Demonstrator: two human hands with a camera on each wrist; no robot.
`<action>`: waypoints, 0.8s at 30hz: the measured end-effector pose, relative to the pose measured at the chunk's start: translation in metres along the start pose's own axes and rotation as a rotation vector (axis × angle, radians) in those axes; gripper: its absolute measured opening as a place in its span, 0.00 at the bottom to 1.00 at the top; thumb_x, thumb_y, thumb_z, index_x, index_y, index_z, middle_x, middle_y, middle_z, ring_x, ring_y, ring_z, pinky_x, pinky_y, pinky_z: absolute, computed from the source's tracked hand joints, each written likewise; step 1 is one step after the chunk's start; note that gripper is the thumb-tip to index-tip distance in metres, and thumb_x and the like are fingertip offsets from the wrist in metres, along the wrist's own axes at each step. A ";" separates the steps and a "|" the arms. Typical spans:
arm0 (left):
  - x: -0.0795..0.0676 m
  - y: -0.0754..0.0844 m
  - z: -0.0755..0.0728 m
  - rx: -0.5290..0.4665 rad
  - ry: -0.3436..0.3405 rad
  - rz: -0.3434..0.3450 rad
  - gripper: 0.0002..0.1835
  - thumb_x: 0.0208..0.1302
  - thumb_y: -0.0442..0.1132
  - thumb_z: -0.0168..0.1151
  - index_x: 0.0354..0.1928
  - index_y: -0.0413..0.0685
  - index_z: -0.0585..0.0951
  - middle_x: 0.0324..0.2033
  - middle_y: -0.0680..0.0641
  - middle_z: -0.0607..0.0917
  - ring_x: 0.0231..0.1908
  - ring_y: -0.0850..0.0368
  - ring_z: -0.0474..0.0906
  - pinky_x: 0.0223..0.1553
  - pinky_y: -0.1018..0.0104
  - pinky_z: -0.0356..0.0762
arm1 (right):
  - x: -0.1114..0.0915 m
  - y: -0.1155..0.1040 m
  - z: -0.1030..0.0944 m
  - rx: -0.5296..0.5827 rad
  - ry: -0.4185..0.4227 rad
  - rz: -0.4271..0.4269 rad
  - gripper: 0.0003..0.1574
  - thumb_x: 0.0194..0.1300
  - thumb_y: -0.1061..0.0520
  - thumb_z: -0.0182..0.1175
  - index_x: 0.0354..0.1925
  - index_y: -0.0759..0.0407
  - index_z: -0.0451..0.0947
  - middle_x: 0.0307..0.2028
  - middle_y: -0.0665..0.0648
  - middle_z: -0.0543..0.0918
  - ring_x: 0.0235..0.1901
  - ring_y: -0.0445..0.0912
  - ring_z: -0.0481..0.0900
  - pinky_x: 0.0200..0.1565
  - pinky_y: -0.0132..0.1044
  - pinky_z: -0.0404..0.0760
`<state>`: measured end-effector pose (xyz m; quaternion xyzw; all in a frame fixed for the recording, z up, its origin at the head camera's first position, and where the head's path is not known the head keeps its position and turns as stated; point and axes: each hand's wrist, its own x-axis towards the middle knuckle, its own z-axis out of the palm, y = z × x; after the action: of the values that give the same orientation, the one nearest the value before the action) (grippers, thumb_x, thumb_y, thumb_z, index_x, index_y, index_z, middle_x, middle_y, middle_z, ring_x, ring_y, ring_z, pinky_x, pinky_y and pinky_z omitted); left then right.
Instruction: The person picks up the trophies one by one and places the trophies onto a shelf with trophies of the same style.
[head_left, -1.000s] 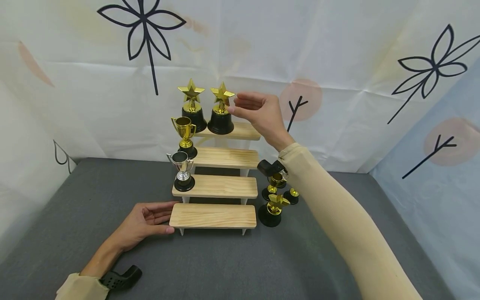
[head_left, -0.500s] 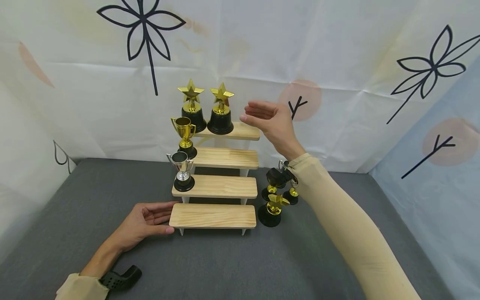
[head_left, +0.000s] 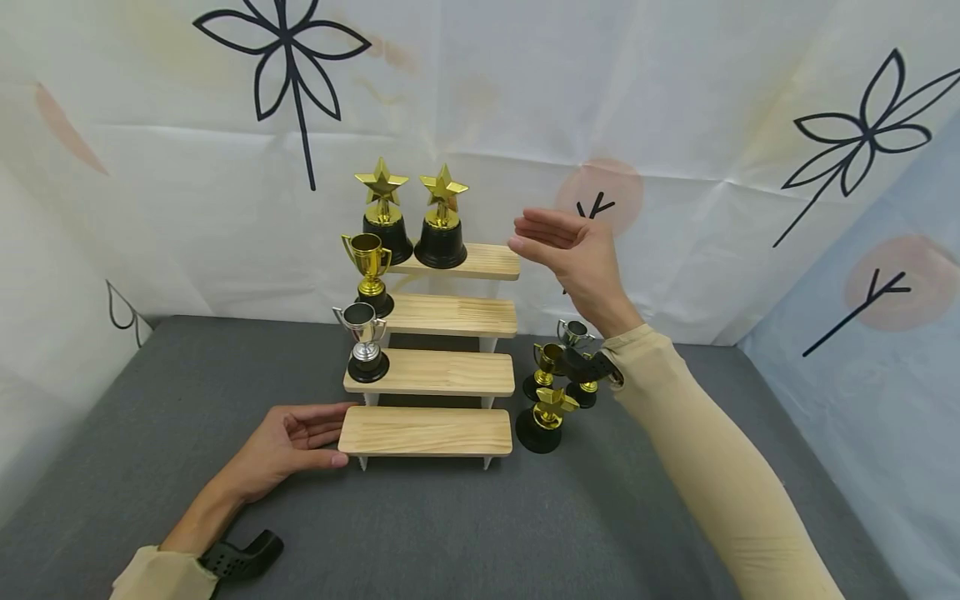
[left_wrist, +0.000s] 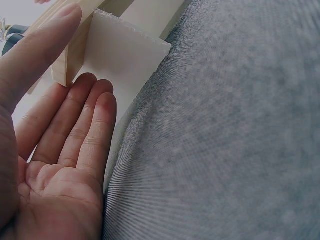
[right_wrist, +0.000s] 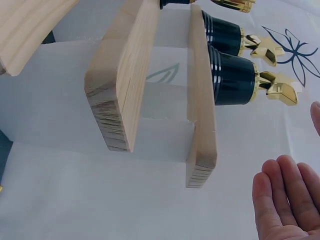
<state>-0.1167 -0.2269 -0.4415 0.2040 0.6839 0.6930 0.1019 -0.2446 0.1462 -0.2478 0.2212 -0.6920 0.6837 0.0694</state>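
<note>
A stepped wooden stand (head_left: 427,433) with white supports is in the middle of the head view. Two gold star trophies on black bases stand on its top step, the right one (head_left: 441,243) near the middle. Down the left side are a gold cup trophy (head_left: 371,265) and, one step lower, a silver cup trophy (head_left: 366,342). My left hand (head_left: 288,446) touches the bottom step's left end, fingers fairly straight. Beyond the top step's right end, my right hand (head_left: 573,254) is in the air, holding nothing; the right wrist view shows its straight fingers (right_wrist: 285,190).
Right of the stand, a star trophy (head_left: 542,427), a gold cup (head_left: 547,360) and a silver cup (head_left: 573,333) stand close together, another partly behind the right wrist's camera (head_left: 588,364). Behind the grey table (head_left: 450,542) hangs a white printed cloth (head_left: 487,92).
My right hand has left the right star trophy on the top step and moved to the right, away from it. My left hand and the stand have stayed put.
</note>
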 end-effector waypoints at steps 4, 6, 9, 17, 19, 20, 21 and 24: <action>0.000 0.001 0.000 0.001 0.003 -0.006 0.36 0.56 0.20 0.71 0.65 0.16 0.66 0.61 0.28 0.76 0.56 0.57 0.81 0.56 0.63 0.82 | -0.008 -0.001 -0.005 -0.001 -0.003 -0.011 0.31 0.61 0.71 0.69 0.62 0.76 0.75 0.51 0.61 0.86 0.52 0.50 0.85 0.57 0.42 0.85; 0.000 0.001 0.000 -0.002 0.002 -0.006 0.36 0.56 0.20 0.71 0.65 0.16 0.66 0.61 0.30 0.77 0.56 0.57 0.81 0.57 0.63 0.82 | -0.012 -0.002 -0.007 0.006 0.001 -0.014 0.31 0.60 0.72 0.69 0.62 0.77 0.74 0.50 0.60 0.87 0.52 0.52 0.84 0.56 0.42 0.85; 0.000 0.000 0.000 -0.003 0.001 -0.005 0.36 0.56 0.20 0.71 0.65 0.16 0.66 0.61 0.32 0.78 0.56 0.57 0.81 0.57 0.63 0.82 | -0.020 -0.002 -0.010 0.014 0.006 -0.022 0.30 0.60 0.74 0.68 0.61 0.77 0.75 0.49 0.59 0.87 0.54 0.56 0.84 0.56 0.42 0.85; 0.000 0.000 0.000 0.000 -0.001 -0.004 0.35 0.57 0.20 0.71 0.65 0.16 0.67 0.61 0.30 0.78 0.56 0.57 0.82 0.57 0.63 0.82 | -0.045 0.002 -0.021 -0.004 0.012 -0.023 0.29 0.60 0.75 0.68 0.60 0.72 0.78 0.50 0.59 0.87 0.52 0.50 0.85 0.56 0.42 0.85; 0.000 0.001 0.000 0.001 0.000 -0.004 0.35 0.56 0.20 0.71 0.65 0.16 0.67 0.61 0.29 0.77 0.56 0.57 0.82 0.57 0.63 0.82 | -0.052 0.003 -0.024 -0.011 0.017 -0.015 0.29 0.60 0.74 0.68 0.60 0.72 0.78 0.50 0.57 0.87 0.53 0.50 0.85 0.56 0.42 0.85; 0.000 0.001 0.000 0.003 0.000 -0.004 0.35 0.56 0.20 0.71 0.65 0.16 0.67 0.61 0.28 0.77 0.56 0.57 0.82 0.57 0.63 0.82 | -0.055 0.003 -0.025 -0.017 0.018 -0.011 0.29 0.60 0.74 0.68 0.60 0.72 0.78 0.50 0.57 0.87 0.53 0.50 0.84 0.55 0.42 0.85; 0.000 0.001 0.001 0.004 0.001 -0.004 0.35 0.56 0.20 0.71 0.65 0.16 0.67 0.61 0.27 0.76 0.56 0.57 0.82 0.57 0.63 0.82 | -0.059 0.004 -0.026 -0.022 0.018 -0.006 0.29 0.60 0.74 0.68 0.60 0.71 0.78 0.50 0.57 0.87 0.53 0.50 0.84 0.55 0.41 0.85; 0.000 0.001 0.001 0.004 0.003 -0.006 0.36 0.56 0.20 0.71 0.65 0.16 0.67 0.61 0.25 0.75 0.56 0.57 0.81 0.57 0.63 0.82 | -0.069 0.007 -0.028 -0.040 0.021 0.008 0.29 0.60 0.73 0.69 0.60 0.71 0.78 0.50 0.56 0.87 0.53 0.48 0.85 0.55 0.40 0.86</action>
<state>-0.1161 -0.2261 -0.4408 0.2012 0.6862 0.6915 0.1024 -0.1919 0.1881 -0.2798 0.2098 -0.7056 0.6723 0.0784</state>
